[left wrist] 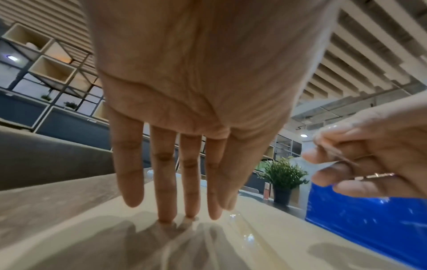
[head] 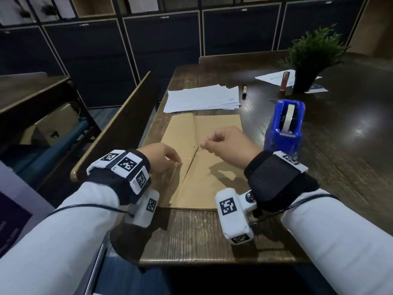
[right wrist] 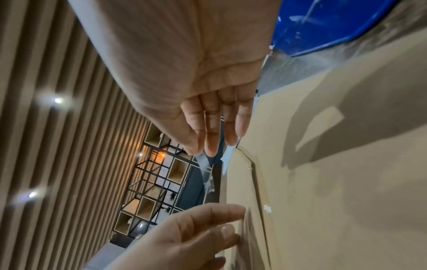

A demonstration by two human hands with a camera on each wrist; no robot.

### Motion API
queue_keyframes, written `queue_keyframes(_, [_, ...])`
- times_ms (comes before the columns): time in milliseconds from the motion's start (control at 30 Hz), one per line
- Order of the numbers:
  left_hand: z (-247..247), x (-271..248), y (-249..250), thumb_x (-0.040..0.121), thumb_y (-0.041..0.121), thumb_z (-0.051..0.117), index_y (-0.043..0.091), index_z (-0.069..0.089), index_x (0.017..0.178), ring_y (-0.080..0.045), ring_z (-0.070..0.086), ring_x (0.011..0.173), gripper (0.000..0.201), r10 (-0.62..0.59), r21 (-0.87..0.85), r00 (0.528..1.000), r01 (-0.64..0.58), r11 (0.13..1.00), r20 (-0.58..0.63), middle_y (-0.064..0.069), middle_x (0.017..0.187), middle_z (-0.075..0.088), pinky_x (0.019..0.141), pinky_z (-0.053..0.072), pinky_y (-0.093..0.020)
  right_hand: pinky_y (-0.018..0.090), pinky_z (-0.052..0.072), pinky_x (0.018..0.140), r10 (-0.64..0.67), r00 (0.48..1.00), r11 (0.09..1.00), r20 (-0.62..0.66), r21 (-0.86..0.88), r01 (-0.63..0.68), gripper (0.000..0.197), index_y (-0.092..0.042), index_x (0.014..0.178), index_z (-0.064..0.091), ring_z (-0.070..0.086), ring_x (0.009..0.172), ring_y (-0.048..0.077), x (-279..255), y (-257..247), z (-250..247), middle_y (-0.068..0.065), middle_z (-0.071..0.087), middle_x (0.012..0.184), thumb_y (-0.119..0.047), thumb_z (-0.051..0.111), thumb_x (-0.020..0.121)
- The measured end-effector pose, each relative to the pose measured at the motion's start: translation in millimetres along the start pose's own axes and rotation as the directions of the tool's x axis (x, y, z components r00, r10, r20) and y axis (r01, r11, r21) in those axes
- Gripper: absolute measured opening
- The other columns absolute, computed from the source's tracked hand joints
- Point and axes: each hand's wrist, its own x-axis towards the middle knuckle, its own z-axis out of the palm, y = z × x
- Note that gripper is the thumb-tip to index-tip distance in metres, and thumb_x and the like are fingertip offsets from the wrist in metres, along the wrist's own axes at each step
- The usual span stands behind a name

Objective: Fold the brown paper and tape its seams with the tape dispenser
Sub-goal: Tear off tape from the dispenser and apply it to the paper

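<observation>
Looking from above, one brown paper point(head: 204, 158) lies folded on the table point(head: 197, 237), its long seam running away from the person; one tape dispenser point(head: 285, 126) stands just right. The left wrist view shows the left hand point(left wrist: 184, 109) with straight fingers touching paper. The right hand point(right wrist: 184, 82) pinches a clear tape strip point(right wrist: 206, 175), its far end blurred.

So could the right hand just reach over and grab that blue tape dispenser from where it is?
Probably yes. The tape dispenser stands just beside the right hand with bare table between. But the hand already pinches a clear tape strip, so its grip isn't free.
</observation>
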Motion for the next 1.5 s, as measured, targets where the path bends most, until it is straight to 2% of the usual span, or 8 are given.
queue_keyframes(167, [2, -6, -2, 0.089, 0.020, 0.061, 0.035, 0.067, 0.112, -0.012, 0.061, 0.100, 0.027, 0.011, 0.122, 1.000, -0.015, 0.992, 0.028, 0.012, 0.118, 0.061, 0.090, 0.051, -0.030, 0.036, 0.049, 0.093, 0.081, 0.988, 0.996, 0.132, 0.029, -0.086, 0.022, -0.005, 0.090, 0.073, 0.058, 0.084, 0.008, 6, 6, 14, 0.002, 0.072, 0.101, -0.023, 0.062, 0.089])
queue_keyframes(433, [0, -15, -10, 0.083, 0.031, 0.070, 0.043, 0.062, 0.118, -0.009, 0.061, 0.101, 0.037, 0.025, 0.177, 0.993, -0.045, 0.983, 0.113, 0.011, 0.110, 0.065, 0.093, 0.051, -0.035, 0.014, 0.048, 0.045, 0.261, 0.926, 0.951, 0.272, 0.091, -0.295, 0.024, 0.002, 0.096, 0.071, 0.061, 0.098, 0.024, 8, 4, 31, 0.015, 0.067, 0.114, -0.020, 0.067, 0.085])
queue_keyframes(533, [1, -17, -12, 0.082, 0.032, 0.072, 0.043, 0.060, 0.121, -0.008, 0.061, 0.106, 0.042, 0.025, 0.179, 0.991, -0.048, 0.983, 0.129, 0.011, 0.115, 0.065, 0.095, 0.050, -0.035, 0.016, 0.052, 0.050, 0.275, 0.915, 0.931, 0.294, 0.155, -0.330, 0.027, 0.009, 0.100, 0.068, 0.056, 0.080, 0.016, 7, 3, 35, 0.018, 0.066, 0.108, -0.014, 0.067, 0.086])
queue_keyframes(700, [0, -20, -18, 0.080, 0.034, 0.073, 0.046, 0.060, 0.119, -0.007, 0.061, 0.107, 0.042, 0.031, 0.176, 0.988, -0.057, 0.983, 0.148, 0.012, 0.117, 0.066, 0.096, 0.049, -0.034, 0.037, 0.059, 0.080, 0.322, 0.884, 0.880, 0.339, 0.239, -0.412, 0.020, 0.005, 0.094, 0.071, 0.061, 0.080, 0.015, 5, 5, 41, 0.009, 0.068, 0.083, -0.013, 0.069, 0.085])
queue_keyframes(867, [1, -24, -19, 0.080, 0.037, 0.073, 0.045, 0.061, 0.117, -0.006, 0.060, 0.107, 0.040, 0.036, 0.178, 0.990, -0.060, 0.982, 0.136, 0.014, 0.114, 0.066, 0.096, 0.048, -0.032, 0.011, 0.046, 0.043, 0.262, 0.912, 0.942, 0.315, 0.122, -0.312, 0.020, 0.003, 0.094, 0.070, 0.059, 0.053, 0.000, 3, 4, 46, 0.005, 0.064, 0.077, -0.015, 0.068, 0.086])
queue_keyframes(1133, [3, -26, -18, 0.077, 0.048, 0.072, 0.046, 0.055, 0.125, -0.006, 0.059, 0.111, 0.051, 0.029, 0.221, 0.985, -0.067, 0.973, 0.169, 0.017, 0.125, 0.061, 0.098, 0.047, -0.037, 0.007, 0.040, 0.039, 0.253, 0.911, 0.955, 0.325, 0.068, -0.289, 0.021, -0.002, 0.093, 0.070, 0.058, 0.060, 0.007, -5, 7, 46, 0.009, 0.064, 0.088, -0.022, 0.068, 0.087])
queue_keyframes(1300, [2, -29, -15, 0.078, 0.051, 0.070, 0.046, 0.052, 0.129, -0.008, 0.056, 0.116, 0.055, 0.018, 0.252, 0.984, -0.064, 0.966, 0.179, 0.016, 0.130, 0.059, 0.100, 0.046, -0.036, 0.009, 0.043, 0.043, 0.234, 0.923, 0.965, 0.307, 0.044, -0.259, 0.014, -0.008, 0.086, 0.070, 0.059, 0.061, 0.007, -9, 5, 48, 0.013, 0.070, 0.108, -0.021, 0.068, 0.087])
queue_keyframes(1500, [1, -32, -13, 0.084, 0.046, 0.064, 0.043, 0.055, 0.127, -0.006, 0.056, 0.114, 0.044, 0.040, 0.224, 0.984, -0.079, 0.971, 0.176, 0.016, 0.131, 0.058, 0.099, 0.047, -0.033, 0.028, 0.051, 0.081, 0.172, 0.939, 0.985, 0.299, -0.040, -0.168, 0.019, -0.018, 0.067, 0.067, 0.067, 0.100, 0.022, -8, 6, 50, 0.007, 0.072, 0.110, -0.025, 0.069, 0.084])
